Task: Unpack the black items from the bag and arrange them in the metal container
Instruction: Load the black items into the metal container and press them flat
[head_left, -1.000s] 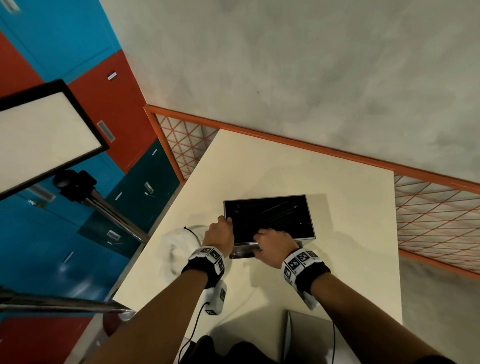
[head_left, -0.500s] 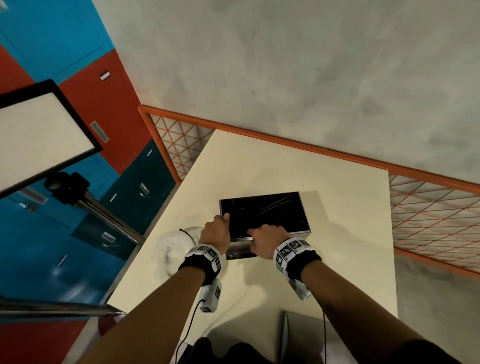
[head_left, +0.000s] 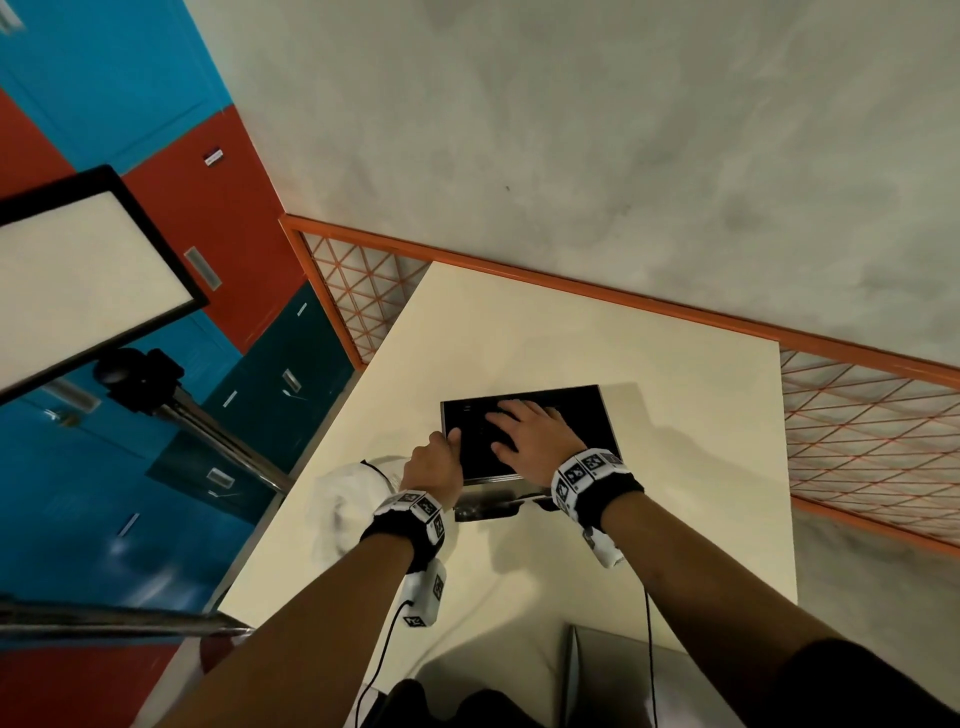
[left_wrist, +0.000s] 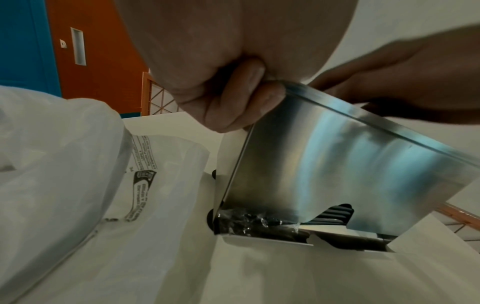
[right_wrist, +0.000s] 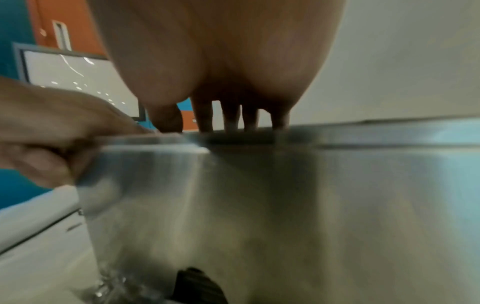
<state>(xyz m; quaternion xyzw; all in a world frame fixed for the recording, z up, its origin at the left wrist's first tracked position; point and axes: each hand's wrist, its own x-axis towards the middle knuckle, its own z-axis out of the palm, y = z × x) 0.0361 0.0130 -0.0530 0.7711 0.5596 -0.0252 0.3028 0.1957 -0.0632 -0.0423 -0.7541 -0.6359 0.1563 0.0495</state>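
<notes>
The metal container stands on the cream table, under a lid with a dark glossy top. My left hand grips the lid's near-left corner, fingers curled under its rim. My right hand lies flat on the lid, fingers spread. In the left wrist view the lid is tilted up at its near edge. Black items and crinkled clear wrap show in the gap below. The white plastic bag lies crumpled just left of the container.
A light panel on a metal stand leans in at the left. An orange lattice rail borders the table's far and right sides. A grey flat object lies at the near table edge. Wrist cables hang below my arms.
My right hand has moved from the lid's near edge onto its top and now lies flat there. My left hand keeps its grip at the near-left corner.
</notes>
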